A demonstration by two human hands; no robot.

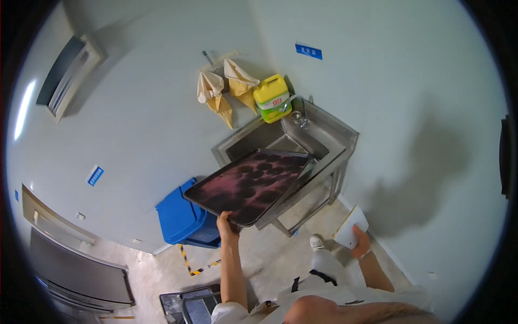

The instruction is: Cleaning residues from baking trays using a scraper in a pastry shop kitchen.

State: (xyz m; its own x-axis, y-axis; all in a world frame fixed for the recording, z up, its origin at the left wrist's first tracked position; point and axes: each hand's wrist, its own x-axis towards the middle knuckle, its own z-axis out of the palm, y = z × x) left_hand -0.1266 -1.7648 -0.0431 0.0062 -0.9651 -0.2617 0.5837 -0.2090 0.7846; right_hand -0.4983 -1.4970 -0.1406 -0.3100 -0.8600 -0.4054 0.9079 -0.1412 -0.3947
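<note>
My left hand (227, 227) grips the near corner edge of a dark rectangular baking tray (243, 194). Dark round marks cover the tray's pinkish surface. It is tilted, its far end over the basin of a stainless steel sink (344, 148). In my right hand (360, 242), apart from the tray and low on the right, is a flat white piece (347, 230) with a yellowish edge, perhaps a scraper. A chrome faucet (299, 97) curves over the back of the basin.
A yellow detergent jug (272, 99) stands at the sink's back corner. Beside it, yellow-and-white rubber gloves (218, 103) hang on the wall. A blue lidded bin (182, 212) is left of the sink. Black-and-yellow tape (186, 261) marks the floor; a dark cart (194, 303) is lower left.
</note>
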